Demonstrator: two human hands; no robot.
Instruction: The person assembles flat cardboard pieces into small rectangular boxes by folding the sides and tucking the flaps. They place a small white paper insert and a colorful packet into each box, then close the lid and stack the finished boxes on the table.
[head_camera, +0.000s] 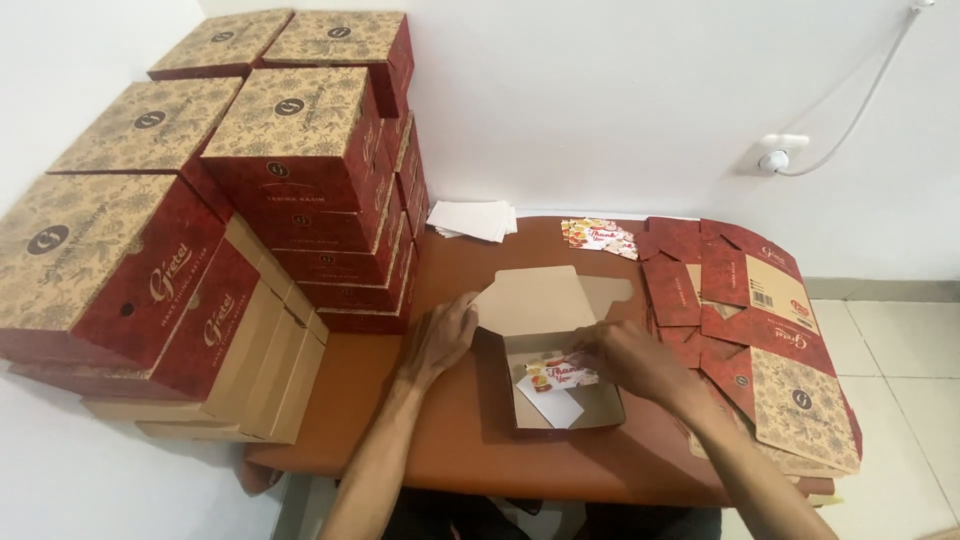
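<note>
Fingers of our left hand (440, 335) lie flat and spread on the open box's (560, 385) left wall; inside that box, fingers of our right hand (625, 358) pinch the printed card (558, 375), lying crosswise, nearer our right hand.

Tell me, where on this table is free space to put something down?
The table is bare in front of the open box, and between the left hand and white papers. The right side is crowded with flat cartons, the left with stacked boxes.
</note>
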